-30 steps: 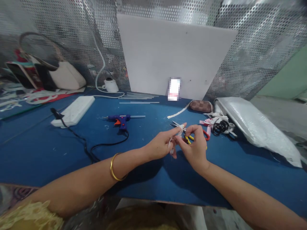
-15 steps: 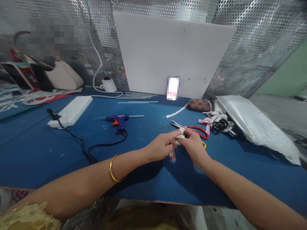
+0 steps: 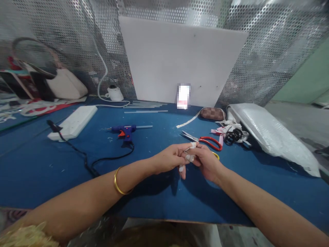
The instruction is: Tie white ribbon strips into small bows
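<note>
My left hand [image 3: 168, 159] is over the blue table, palm down, index finger stretched out and a lower finger hanging apart. White tape [image 3: 189, 157] wraps around several of its fingers. My right hand [image 3: 209, 163] meets it from the right, thumb and fingers pinched on the tape at the left fingers. Its far fingertips are partly hidden. Just beyond the hands lie scissors with red handles [image 3: 210, 142], blades pointing left. A yellow handle loop [image 3: 215, 155] shows from behind my right hand; the rest of that tool is covered.
To the left lie a blue glue gun [image 3: 125, 132] with a black cord and a white power strip [image 3: 74, 121]. Glue sticks [image 3: 146, 111] rest behind. A lit phone [image 3: 183, 96] leans on a white board [image 3: 180, 58]. Rightward are a checkered pouch [image 3: 212, 114], black bands [image 3: 233, 136] and a plastic-wrapped package [image 3: 272, 130].
My right thumb has slid over the tape at the left index finger, and the right fingers have curled lower. Both hands stay together; the view has shifted slightly.
</note>
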`<state>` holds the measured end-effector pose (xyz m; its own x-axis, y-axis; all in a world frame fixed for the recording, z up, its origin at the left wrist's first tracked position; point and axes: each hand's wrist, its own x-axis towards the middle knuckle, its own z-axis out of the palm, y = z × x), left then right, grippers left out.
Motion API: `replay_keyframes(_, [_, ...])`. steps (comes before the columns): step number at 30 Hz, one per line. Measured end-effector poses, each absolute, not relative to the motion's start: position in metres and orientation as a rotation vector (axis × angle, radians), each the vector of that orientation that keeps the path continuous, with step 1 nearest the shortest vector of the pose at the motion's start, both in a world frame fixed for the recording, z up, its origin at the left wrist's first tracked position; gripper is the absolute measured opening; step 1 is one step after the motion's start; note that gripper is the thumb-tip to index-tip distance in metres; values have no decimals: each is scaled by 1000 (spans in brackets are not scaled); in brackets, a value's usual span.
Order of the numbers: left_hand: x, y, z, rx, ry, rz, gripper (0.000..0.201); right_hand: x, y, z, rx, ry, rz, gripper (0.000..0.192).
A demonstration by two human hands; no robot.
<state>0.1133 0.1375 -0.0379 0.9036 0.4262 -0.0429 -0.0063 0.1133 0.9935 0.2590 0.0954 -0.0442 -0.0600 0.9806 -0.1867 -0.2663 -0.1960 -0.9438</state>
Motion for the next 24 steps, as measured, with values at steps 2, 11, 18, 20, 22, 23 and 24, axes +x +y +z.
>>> replay_keyframes(2, [112,138,-37,1391,354,331,64,261,95,-40,-1114,-935,1534,8])
replay_keyframes(11, [111,136,-33,1416,374,336,61,255,92,-43,-1248,-1132,1197,6])
replay_keyframes(18, [116,129,-30,1426,431,377,51,248,90,-51,-1183,-1007,1193,7])
replay_keyframes(20, [116,128,-32,1400,434,404,50,250,90,-48,-1135,-959,1275,7])
replay_keyframes(22, [117,128,-35,1353,426,437,49,253,89,-45,-1108,-937,1356,4])
replay_keyframes(23, [117,128,-37,1332,421,453,48,254,88,-44,-1099,-926,1391,4])
replay_keyframes(24, [117,128,-38,1319,418,467,48,255,88,-43,-1089,-918,1421,4])
